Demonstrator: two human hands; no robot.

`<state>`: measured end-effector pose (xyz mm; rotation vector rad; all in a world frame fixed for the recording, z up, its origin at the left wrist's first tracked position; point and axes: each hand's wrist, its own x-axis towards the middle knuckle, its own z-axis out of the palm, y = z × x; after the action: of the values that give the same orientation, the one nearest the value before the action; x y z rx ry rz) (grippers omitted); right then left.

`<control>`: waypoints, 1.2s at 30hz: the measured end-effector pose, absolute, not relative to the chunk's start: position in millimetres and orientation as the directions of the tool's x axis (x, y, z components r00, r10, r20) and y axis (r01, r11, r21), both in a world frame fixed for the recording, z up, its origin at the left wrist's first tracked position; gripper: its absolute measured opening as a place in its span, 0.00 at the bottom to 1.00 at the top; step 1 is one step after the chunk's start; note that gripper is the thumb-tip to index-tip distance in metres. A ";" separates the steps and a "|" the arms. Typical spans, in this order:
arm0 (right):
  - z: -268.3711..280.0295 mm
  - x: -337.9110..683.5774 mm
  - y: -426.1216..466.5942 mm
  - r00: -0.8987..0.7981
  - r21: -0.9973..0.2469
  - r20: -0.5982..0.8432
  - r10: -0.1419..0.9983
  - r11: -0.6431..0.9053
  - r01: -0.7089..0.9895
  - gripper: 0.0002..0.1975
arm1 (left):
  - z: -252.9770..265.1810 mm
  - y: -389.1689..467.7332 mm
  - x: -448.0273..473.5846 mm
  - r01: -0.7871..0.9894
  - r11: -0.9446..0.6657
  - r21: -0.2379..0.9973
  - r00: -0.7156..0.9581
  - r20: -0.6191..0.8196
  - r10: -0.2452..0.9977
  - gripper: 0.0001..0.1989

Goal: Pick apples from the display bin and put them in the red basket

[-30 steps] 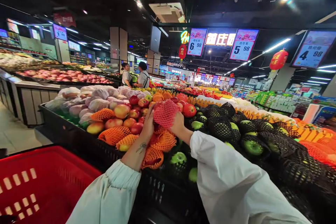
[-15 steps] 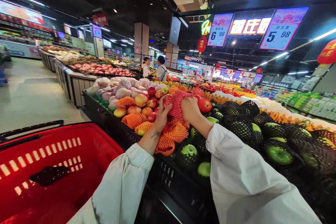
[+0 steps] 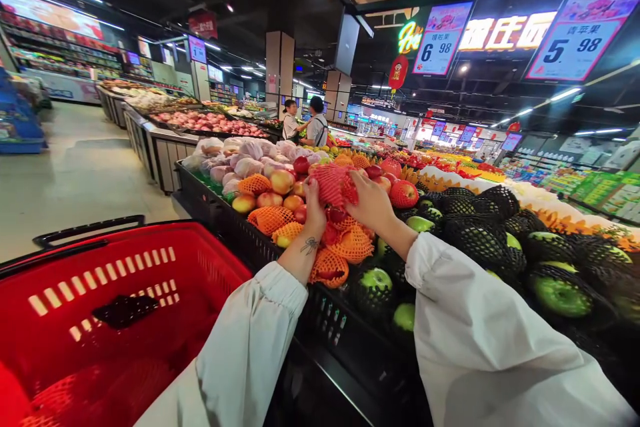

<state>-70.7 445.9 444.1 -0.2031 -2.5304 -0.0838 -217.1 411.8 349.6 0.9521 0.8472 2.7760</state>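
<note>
Both my hands hold one apple wrapped in a red foam net (image 3: 334, 184) above a fruit display. My left hand (image 3: 315, 207) grips its left side; a small tattoo shows on that wrist. My right hand (image 3: 369, 203) grips its right side. Below them lie red apples (image 3: 273, 199), some in orange foam nets (image 3: 270, 217). Green apples in black nets (image 3: 480, 240) fill the display to the right. A red shopping basket (image 3: 95, 293) sits at the lower left, with something dark lying inside it.
The black crate edge (image 3: 250, 243) of the display runs between the basket and the fruit. Two people (image 3: 305, 123) stand at the far end of the display. An open aisle floor (image 3: 75, 173) lies to the left. Price signs (image 3: 570, 40) hang overhead.
The view has swung to the left, so the basket and the aisle show more. My hands stay on the net-wrapped apple and have shifted slightly on it.
</note>
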 end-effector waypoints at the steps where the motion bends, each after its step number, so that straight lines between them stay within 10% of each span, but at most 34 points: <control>1: 442.1 -72.3 445.9 -0.824 -0.004 0.544 0.157 0.983 0.185 0.35 | 350.4 410.3 -214.9 0.101 -0.858 0.503 -0.813 0.539 0.220 0.36; 16: 432.1 -72.5 454.9 -0.782 0.131 0.622 -0.023 0.989 0.075 0.33 | 346.0 395.3 -206.9 0.388 -0.746 0.541 -0.609 0.758 0.234 0.28; 28: 438.8 -84.2 458.8 -0.704 -0.045 0.702 0.109 0.993 0.109 0.28 | 356.8 388.5 -201.9 0.682 -0.526 0.507 -0.625 0.778 -0.061 0.20; 36: 432.3 -82.9 458.4 -0.602 -0.233 0.771 0.207 0.972 0.037 0.34 | 346.9 398.3 -214.0 0.583 -0.536 0.611 -0.720 0.694 0.008 0.19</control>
<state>-82.9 458.4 432.3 -0.1702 -2.2095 0.2408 -214.0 398.3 346.9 1.1716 1.5912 2.8857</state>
